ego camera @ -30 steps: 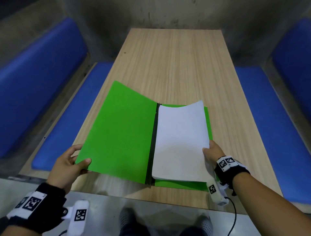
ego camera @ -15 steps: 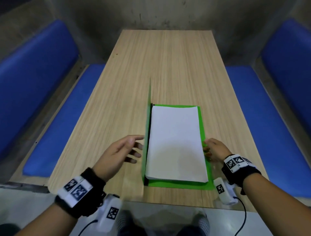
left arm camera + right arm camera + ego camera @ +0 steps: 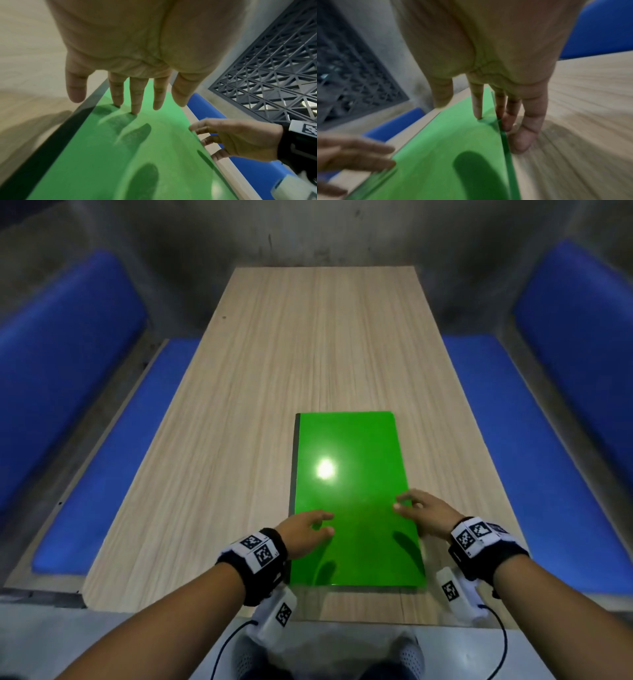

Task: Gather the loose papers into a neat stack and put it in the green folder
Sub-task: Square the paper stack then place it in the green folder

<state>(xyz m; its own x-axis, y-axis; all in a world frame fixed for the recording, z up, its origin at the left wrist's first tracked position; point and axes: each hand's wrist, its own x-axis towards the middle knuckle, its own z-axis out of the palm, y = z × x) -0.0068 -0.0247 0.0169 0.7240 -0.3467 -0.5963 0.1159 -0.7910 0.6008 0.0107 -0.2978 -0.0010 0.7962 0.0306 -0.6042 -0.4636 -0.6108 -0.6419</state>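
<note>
Where papers showed before, green folder [image 3: 352, 501] shut under both hands [image 3: 363, 517].

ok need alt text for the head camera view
A closed green folder lies flat on a wooden table, black spine on its left. The left hand and right hand rest fingertips on its near half; blue benches flank the table.

We see a long wooden table [image 3: 308, 354] with pale grain running away from us toward a grey concrete wall [image 3: 308, 234]. Blue padded benches [image 3: 102, 446] flank it on both sides, each with a blue backrest [image 3: 61, 344]. In the wrist views, a dark grey lattice panel [image 3: 274, 67] stands against the wall.
</note>
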